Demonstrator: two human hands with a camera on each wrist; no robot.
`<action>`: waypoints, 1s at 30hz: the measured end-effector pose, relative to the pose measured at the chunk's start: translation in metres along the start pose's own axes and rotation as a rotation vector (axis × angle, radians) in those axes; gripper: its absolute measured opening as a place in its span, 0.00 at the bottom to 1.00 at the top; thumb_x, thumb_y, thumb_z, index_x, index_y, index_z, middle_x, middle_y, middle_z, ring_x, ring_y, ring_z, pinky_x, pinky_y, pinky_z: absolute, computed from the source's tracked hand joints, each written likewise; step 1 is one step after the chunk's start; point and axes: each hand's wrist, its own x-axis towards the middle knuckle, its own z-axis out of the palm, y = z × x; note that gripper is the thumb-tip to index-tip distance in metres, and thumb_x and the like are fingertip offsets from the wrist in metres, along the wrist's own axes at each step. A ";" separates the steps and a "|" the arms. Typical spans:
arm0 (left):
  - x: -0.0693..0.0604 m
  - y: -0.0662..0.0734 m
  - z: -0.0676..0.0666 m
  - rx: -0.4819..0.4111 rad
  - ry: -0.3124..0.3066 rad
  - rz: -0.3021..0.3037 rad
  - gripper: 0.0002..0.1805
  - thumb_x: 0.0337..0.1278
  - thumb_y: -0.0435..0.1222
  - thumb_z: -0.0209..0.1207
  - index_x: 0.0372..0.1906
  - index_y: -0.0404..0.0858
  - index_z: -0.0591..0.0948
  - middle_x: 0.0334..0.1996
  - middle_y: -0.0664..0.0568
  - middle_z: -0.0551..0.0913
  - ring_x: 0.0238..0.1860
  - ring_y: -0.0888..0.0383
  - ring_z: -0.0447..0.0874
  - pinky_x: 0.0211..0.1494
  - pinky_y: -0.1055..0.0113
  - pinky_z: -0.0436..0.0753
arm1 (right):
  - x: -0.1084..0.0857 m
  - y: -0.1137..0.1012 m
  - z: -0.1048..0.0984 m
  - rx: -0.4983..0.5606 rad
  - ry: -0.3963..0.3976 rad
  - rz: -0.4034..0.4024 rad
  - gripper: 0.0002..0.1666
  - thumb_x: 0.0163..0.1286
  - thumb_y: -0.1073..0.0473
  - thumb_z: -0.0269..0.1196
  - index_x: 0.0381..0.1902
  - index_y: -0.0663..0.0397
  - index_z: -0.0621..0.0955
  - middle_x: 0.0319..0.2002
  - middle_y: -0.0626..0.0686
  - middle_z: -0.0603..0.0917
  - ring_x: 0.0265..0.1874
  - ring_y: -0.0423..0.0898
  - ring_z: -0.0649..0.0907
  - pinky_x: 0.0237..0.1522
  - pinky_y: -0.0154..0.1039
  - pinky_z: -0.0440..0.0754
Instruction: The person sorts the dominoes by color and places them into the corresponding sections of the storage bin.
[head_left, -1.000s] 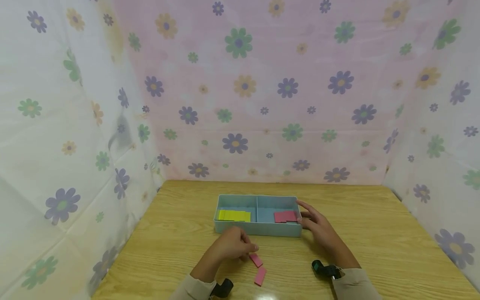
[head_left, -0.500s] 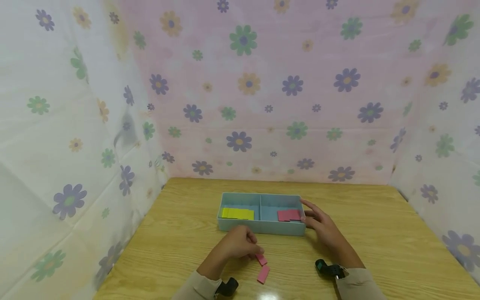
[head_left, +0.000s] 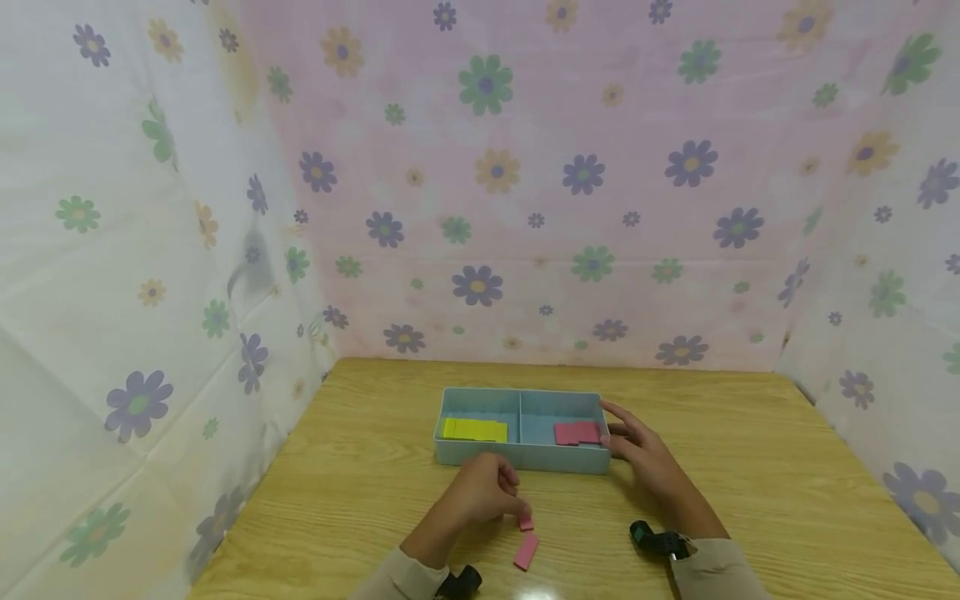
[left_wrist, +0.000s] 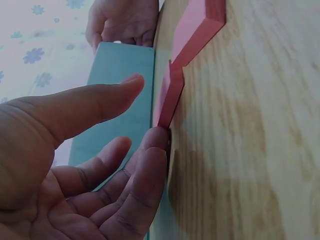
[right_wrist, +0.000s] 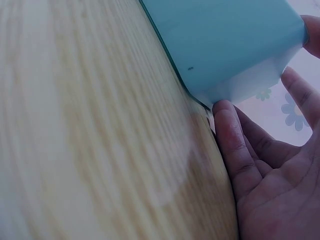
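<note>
A pale blue two-compartment box (head_left: 487, 454) stands on the table. Flat yellow tiles (head_left: 476, 430) lie in its left compartment and pink tiles (head_left: 577, 432) in its right one. In front of the box my left hand (head_left: 480, 493) is low over the table, beside a thin pink tile (left_wrist: 170, 95). A fingertip meets that tile's end, while the thumb stands apart from it in the left wrist view. Another pink tile (head_left: 527, 551) lies closer to me. My right hand (head_left: 647, 461) holds the box's right end, thumb at the rim and fingers against the end wall.
The wooden table (head_left: 360, 433) runs back to a flowered cloth (head_left: 525, 250), with cloth sides at left and right. Black wrist cameras (head_left: 652, 540) are strapped at both sleeves.
My left hand has moved slightly toward me and to the right, and the pink tile at its fingertips has turned and shifted with it. The right hand stays at the box.
</note>
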 end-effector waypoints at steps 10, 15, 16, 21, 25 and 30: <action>0.001 0.000 0.005 0.108 0.029 0.077 0.18 0.37 0.31 0.82 0.34 0.38 0.84 0.30 0.54 0.84 0.30 0.62 0.80 0.33 0.69 0.82 | 0.000 0.003 0.001 -0.009 0.014 0.022 0.36 0.83 0.53 0.55 0.83 0.42 0.59 0.72 0.71 0.70 0.67 0.69 0.75 0.55 0.32 0.82; 0.000 0.000 0.004 0.112 0.020 0.073 0.15 0.41 0.26 0.77 0.34 0.39 0.83 0.29 0.55 0.82 0.31 0.60 0.79 0.33 0.67 0.81 | 0.001 0.005 0.001 -0.009 0.003 0.020 0.36 0.83 0.53 0.55 0.83 0.41 0.58 0.72 0.71 0.70 0.68 0.69 0.75 0.55 0.31 0.81; 0.001 0.000 0.004 0.114 0.019 0.073 0.14 0.42 0.26 0.76 0.34 0.39 0.83 0.29 0.55 0.82 0.32 0.60 0.79 0.34 0.67 0.82 | 0.001 0.004 0.001 -0.008 0.005 0.022 0.36 0.83 0.52 0.55 0.83 0.41 0.58 0.72 0.71 0.70 0.68 0.69 0.75 0.55 0.31 0.81; 0.004 -0.001 0.002 0.151 0.036 0.081 0.12 0.45 0.27 0.75 0.34 0.40 0.84 0.30 0.57 0.83 0.32 0.62 0.79 0.35 0.68 0.82 | 0.002 0.004 -0.001 -0.006 0.007 0.027 0.35 0.83 0.53 0.55 0.83 0.40 0.59 0.72 0.71 0.70 0.68 0.69 0.75 0.55 0.32 0.81; 0.003 -0.001 0.001 0.192 0.042 0.075 0.13 0.43 0.35 0.80 0.30 0.41 0.84 0.28 0.58 0.82 0.30 0.62 0.78 0.31 0.68 0.79 | 0.002 0.003 -0.001 -0.008 0.009 0.028 0.36 0.83 0.53 0.55 0.83 0.40 0.59 0.72 0.71 0.70 0.68 0.69 0.75 0.55 0.33 0.82; -0.001 0.001 0.003 0.240 0.044 0.057 0.14 0.39 0.38 0.83 0.25 0.43 0.85 0.25 0.59 0.81 0.28 0.61 0.76 0.28 0.66 0.76 | 0.002 0.004 -0.001 -0.008 0.008 0.023 0.36 0.83 0.53 0.55 0.83 0.40 0.59 0.72 0.70 0.70 0.68 0.69 0.75 0.55 0.34 0.82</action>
